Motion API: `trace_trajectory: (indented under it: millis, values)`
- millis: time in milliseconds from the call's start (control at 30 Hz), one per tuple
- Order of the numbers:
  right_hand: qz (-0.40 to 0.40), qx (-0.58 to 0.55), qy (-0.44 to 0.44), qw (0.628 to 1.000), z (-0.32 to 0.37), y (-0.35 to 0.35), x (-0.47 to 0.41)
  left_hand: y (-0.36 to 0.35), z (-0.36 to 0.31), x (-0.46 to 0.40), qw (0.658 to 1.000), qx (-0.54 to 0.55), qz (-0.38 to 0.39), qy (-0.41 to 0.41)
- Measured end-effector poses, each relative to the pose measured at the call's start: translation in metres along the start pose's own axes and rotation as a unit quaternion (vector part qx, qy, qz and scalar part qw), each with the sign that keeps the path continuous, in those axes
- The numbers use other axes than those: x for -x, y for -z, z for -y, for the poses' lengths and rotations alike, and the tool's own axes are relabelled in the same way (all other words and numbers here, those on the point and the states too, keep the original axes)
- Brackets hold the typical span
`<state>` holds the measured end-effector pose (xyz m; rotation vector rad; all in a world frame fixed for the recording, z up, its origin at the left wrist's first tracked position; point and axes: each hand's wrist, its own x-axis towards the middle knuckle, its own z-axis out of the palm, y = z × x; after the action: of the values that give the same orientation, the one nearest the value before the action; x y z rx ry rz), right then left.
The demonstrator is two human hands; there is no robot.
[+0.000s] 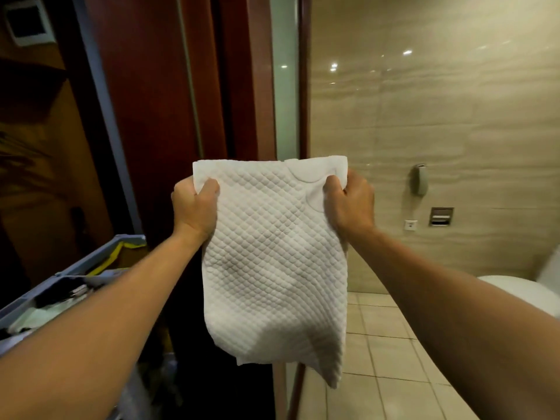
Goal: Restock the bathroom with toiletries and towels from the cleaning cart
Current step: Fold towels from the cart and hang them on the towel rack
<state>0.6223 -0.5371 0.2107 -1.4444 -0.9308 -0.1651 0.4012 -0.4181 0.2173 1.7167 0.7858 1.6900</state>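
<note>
We see the left hand and the right hand each with fingers curled, pinching an upper corner of a white quilted cloth towel, which hangs in the air between them at the bathroom doorway. Behind it stand a dark red wooden door frame and a frosted glass panel. To the right run a glossy beige stone wall and a pale tiled floor. A grey cleaning cart sits lower left, its contents too dim to name. A white toilet is cut off at the right edge. We can read no writing anywhere
</note>
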Motion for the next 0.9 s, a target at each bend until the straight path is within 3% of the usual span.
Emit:
trace_trajectory:
  millis: [300,533,900]
  values:
    - [-0.072,0.065,-0.039,0.995,-0.050,0.107,-0.041,-0.129,-0.036,0.036,0.991,-0.063,0.063,-0.100]
    - [-0.065,0.122,-0.053,0.989,-0.093,0.189,-0.062,-0.228,-0.031,0.044,0.984,-0.006,0.177,-0.002]
    - [-0.112,0.166,-0.075,0.977,-0.170,0.269,-0.114,-0.399,-0.009,0.044,0.946,0.108,0.303,0.045]
